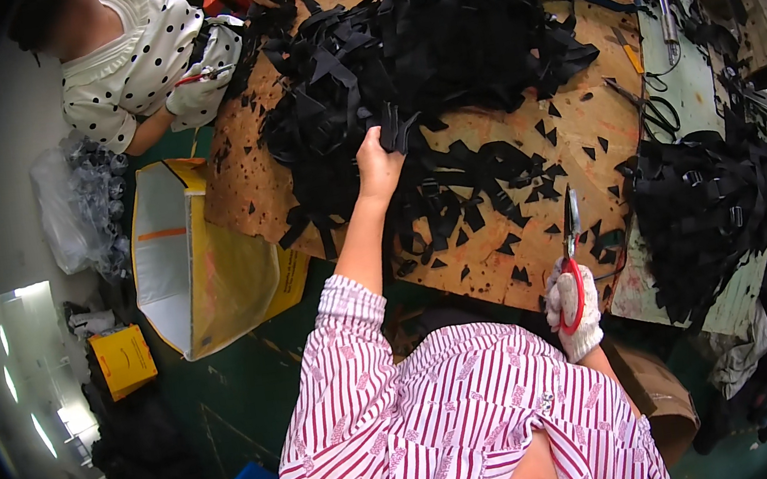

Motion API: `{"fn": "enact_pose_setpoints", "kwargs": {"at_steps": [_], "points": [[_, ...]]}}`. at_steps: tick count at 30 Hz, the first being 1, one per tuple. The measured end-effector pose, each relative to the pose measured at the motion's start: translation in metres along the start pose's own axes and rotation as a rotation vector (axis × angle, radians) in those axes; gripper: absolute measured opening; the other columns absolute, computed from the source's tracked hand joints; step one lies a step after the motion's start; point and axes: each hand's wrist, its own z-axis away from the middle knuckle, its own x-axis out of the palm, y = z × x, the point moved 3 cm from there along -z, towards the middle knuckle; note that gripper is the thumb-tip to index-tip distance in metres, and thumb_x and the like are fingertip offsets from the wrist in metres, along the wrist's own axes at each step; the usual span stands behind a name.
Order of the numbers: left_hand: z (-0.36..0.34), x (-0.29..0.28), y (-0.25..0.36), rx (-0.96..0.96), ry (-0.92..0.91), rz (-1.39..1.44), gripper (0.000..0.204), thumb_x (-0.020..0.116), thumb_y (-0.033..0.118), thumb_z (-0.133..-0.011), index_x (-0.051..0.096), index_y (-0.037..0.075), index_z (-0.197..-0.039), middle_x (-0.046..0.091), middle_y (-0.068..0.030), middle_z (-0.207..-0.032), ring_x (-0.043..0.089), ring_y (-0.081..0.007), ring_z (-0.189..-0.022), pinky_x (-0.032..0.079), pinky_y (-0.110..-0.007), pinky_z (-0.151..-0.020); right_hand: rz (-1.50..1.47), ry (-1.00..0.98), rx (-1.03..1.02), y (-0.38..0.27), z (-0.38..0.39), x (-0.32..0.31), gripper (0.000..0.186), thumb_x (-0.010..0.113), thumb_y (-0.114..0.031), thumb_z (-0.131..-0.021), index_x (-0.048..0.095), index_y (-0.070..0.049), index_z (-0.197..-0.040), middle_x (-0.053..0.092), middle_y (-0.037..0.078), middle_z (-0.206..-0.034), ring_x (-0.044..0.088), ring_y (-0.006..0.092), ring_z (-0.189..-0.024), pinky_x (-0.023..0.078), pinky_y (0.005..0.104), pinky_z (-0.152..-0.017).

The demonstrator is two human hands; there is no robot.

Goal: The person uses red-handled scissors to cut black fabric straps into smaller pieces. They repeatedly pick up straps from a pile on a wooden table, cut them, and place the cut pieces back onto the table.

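My bare left hand [379, 164] reaches forward over the table and is closed on a black webbing strap [396, 130] at the near edge of a large heap of black straps [435, 46]. Close to the table's front edge, my right hand [574, 309] wears a white knit glove and grips red-handled scissors [571, 290]. Their blades point away from me. Between my hands lie loose black strap pieces [469, 183] and small dark triangular offcuts [513, 243]. Part of the held strap merges with the heap behind it.
A person in a polka-dot top [137, 54] works at the far left, one hand gloved. A yellow open bin [241, 269] stands left of the wooden table [599, 101]. Black scissors [654, 108] and a pile of black buckled straps [712, 203] lie right. A cardboard box [657, 387] sits below.
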Motion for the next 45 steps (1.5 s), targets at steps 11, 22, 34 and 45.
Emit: {"fn": "enact_pose_setpoints", "kwargs": {"at_steps": [11, 22, 34, 45], "points": [[0.014, 0.003, 0.002, -0.48, -0.14, 0.657, 0.012, 0.07, 0.006, -0.072, 0.061, 0.002, -0.08, 0.055, 0.0025, -0.064, 0.047, -0.007, -0.048, 0.037, -0.023, -0.046, 0.022, 0.058, -0.012, 0.002, -0.001, -0.002, 0.038, 0.059, -0.032, -0.086, 0.043, -0.007, -0.108, 0.046, 0.0, -0.07, 0.039, 0.0057, -0.045, 0.032, 0.0183, -0.034], [0.103, -0.024, 0.068, -0.495, -0.283, 1.02, 0.013, 0.063, 0.009, -0.082, 0.06, 0.005, -0.094, 0.057, -0.0025, -0.08, 0.053, -0.0149, -0.063, 0.044, -0.028, -0.063, 0.404, -0.069, -0.032, -0.008, 0.003, 0.01, 0.034, 0.061, -0.009, -0.08, 0.04, -0.003, -0.107, 0.048, 0.001, -0.076, 0.045, 0.007, -0.05, 0.04, 0.021, -0.045], [0.13, -0.006, 0.089, 0.148, -0.329, 0.544, 0.02, 0.055, 0.0, -0.083, 0.058, 0.004, -0.103, 0.057, -0.0054, -0.075, 0.058, -0.0163, -0.064, 0.046, -0.028, -0.064, 0.985, -0.157, -0.252, -0.031, 0.008, 0.029, 0.054, 0.068, -0.026, -0.07, 0.046, -0.002, -0.112, 0.059, 0.015, -0.085, 0.059, 0.0306, -0.074, 0.046, 0.039, -0.068], [0.142, 0.006, 0.108, -0.346, -0.461, 0.869, 0.017, 0.061, 0.016, -0.085, 0.056, 0.0, -0.089, 0.055, -0.0047, -0.073, 0.057, -0.0134, -0.061, 0.044, -0.026, -0.061, 1.007, -0.114, -0.37, -0.021, 0.006, 0.026, 0.061, 0.074, -0.031, -0.068, 0.047, -0.003, -0.115, 0.061, 0.015, -0.079, 0.062, 0.0322, -0.068, 0.048, 0.0393, -0.065]]}}
